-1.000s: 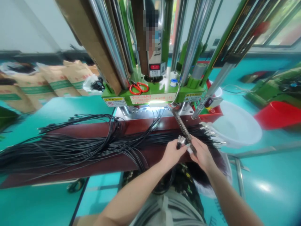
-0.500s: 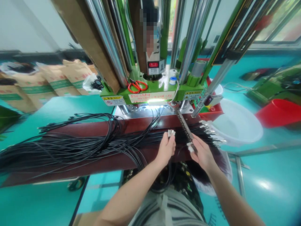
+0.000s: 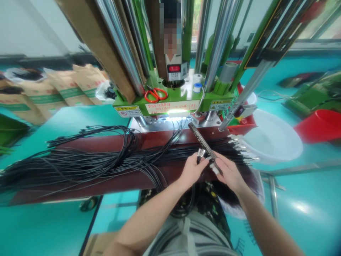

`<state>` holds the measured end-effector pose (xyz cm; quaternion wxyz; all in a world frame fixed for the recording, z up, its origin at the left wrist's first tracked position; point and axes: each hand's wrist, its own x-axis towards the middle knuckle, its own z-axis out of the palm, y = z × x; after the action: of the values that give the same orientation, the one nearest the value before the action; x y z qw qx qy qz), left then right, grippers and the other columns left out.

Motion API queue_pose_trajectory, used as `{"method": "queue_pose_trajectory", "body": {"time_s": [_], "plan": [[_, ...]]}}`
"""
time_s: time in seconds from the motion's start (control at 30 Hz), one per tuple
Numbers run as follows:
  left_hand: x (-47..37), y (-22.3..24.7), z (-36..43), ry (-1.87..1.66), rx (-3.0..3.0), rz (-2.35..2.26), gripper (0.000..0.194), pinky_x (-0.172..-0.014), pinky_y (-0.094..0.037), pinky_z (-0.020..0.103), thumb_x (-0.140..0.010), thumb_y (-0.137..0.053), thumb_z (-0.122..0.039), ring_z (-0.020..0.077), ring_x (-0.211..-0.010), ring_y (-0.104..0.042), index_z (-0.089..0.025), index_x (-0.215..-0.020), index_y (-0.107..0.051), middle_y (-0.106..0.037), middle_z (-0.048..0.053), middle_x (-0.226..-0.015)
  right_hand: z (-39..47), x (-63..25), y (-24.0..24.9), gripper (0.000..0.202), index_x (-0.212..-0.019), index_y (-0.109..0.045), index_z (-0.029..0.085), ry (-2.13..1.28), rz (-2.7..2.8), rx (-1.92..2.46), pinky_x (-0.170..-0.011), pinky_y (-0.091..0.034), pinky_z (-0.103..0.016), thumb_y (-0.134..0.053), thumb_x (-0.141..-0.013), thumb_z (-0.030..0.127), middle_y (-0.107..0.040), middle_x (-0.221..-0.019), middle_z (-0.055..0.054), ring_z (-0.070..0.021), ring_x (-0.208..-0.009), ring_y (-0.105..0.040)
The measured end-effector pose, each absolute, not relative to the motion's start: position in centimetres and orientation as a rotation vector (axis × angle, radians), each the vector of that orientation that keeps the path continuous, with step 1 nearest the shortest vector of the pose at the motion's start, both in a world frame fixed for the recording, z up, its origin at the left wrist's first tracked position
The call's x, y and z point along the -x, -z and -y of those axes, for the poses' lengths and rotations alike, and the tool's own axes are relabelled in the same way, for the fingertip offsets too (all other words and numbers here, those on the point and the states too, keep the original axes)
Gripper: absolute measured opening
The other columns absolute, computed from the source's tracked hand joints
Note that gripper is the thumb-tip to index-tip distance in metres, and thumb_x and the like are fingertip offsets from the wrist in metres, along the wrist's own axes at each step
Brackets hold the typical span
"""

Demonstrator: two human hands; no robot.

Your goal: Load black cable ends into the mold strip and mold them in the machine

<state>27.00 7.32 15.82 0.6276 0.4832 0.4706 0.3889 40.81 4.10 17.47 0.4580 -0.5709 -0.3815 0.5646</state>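
1. Stacked brown paper sacks with green bands [image 3: 53, 93] are seen at 10 o'clock, on the teal floor.
2. A wide bundle of thin black cables [image 3: 80, 165] is laid across the dark red bench top [image 3: 106, 183], from 9 o'clock to centre; some strands loop up toward the press.
3. A green vertical press with chrome columns [image 3: 173, 99] is placed at 12 o'clock; red-handled scissors [image 3: 156, 95] are lying on its green base.
4. The left hand [image 3: 192, 170] is closed on a small cluster of silver metal cable connectors [image 3: 200, 154], held upright just right of centre, tips beside the bar.
5. A long dark slotted metal bar [image 3: 203, 144] is gripped at its near end by the right hand [image 3: 227, 174], angled up toward 11 o'clock; the hands are nearly touching.
6. More silver-tipped cable ends [image 3: 243, 151] are fanned out at 3 o'clock, over the bench edge.
7. A white round plastic basin [image 3: 274, 137] is set just beyond them at 2 o'clock; a red plastic tub [image 3: 319, 124] is farther right, well apart.
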Motion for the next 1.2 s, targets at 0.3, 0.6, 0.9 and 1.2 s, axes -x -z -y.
{"method": "queue_pose_trajectory", "body": {"time_s": [0.3,0.6,0.9,1.2], "plan": [[-26.6,-16.2,-7.3,-1.011,-1.009,-1.078,0.029,-0.041,-0.026,0.017,-0.078,-0.050,-0.046,0.0053,-0.041,-0.033,-0.018,-0.076,-0.049,-0.041,-0.007,-0.051,-3.9,-40.4,-17.7,0.049,-0.118,-0.056,0.021,-1.342,0.918,1.444,-0.030,-0.023,-0.018,-0.059,-0.076,0.045,-0.051,-0.058,0.002,-0.0057,-0.039,-0.034],[-26.3,-16.2,-7.9,-0.902,-1.076,-1.056,0.026,-0.040,-0.021,0.017,-0.074,-0.058,-0.041,0.0041,-0.039,-0.028,-0.018,-0.069,-0.047,-0.036,-0.008,-0.046,-4.0,-41.1,-17.3,0.048,-0.114,-0.059,0.022,-1.396,0.851,1.408,-0.031,-0.021,-0.016,-0.063,-0.072,0.044,-0.051,-0.059,0.002,-0.0046,-0.039,-0.032],[-25.8,-16.5,-8.0,-0.861,-0.945,-1.082,0.031,-0.039,-0.022,0.017,-0.065,-0.065,-0.044,0.0043,-0.039,-0.031,-0.016,-0.065,-0.051,-0.037,-0.008,-0.044,-4.0,-41.0,-17.5,0.050,-0.119,-0.058,0.021,-1.295,1.126,1.506,-0.038,-0.035,-0.021,-0.057,-0.075,0.046,-0.056,-0.064,-0.001,-0.0100,-0.048,-0.043],[-25.7,-15.9,-7.8,-0.916,-0.995,-1.082,0.024,-0.041,-0.026,0.018,-0.069,-0.063,-0.038,0.0057,-0.041,-0.034,-0.017,-0.066,-0.052,-0.039,-0.007,-0.044,-4.1,-41.2,-17.4,0.049,-0.125,-0.053,0.018,-1.147,1.436,1.528,-0.053,-0.044,-0.026,-0.048,-0.083,0.042,-0.059,-0.070,-0.004,-0.0128,-0.053,-0.047]]}}
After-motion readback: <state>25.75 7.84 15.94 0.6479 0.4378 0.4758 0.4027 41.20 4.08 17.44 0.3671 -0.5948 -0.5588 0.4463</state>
